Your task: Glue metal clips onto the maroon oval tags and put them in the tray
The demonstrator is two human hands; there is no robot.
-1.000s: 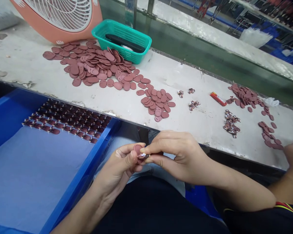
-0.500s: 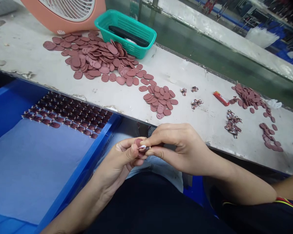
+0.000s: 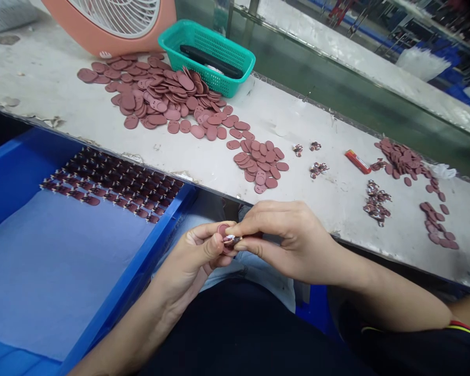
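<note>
My left hand (image 3: pixel 196 258) pinches a small maroon oval piece (image 3: pixel 223 230) between thumb and fingers, over my lap. My right hand (image 3: pixel 290 237) meets it from the right, its fingertips pinched on a small shiny metal part (image 3: pixel 231 239) pressed against the same oval. A small heap of maroon ovals (image 3: pixel 260 164) lies on the white bench just beyond my hands, and a far larger pile (image 3: pixel 160 99) spreads at the back left.
A blue tray (image 3: pixel 141 271) at my left holds rows of finished dark pieces (image 3: pixel 113 183). A teal basket (image 3: pixel 207 55) and a pink fan (image 3: pixel 113 23) stand at the back. Small metal clips (image 3: pixel 376 203), a red lighter (image 3: pixel 357 161) and more ovals (image 3: pixel 401 159) lie to the right.
Both hands stay pinched together on the oval and hardly shift. The view has drifted slightly, and another person's hand at the right edge has left the picture.
</note>
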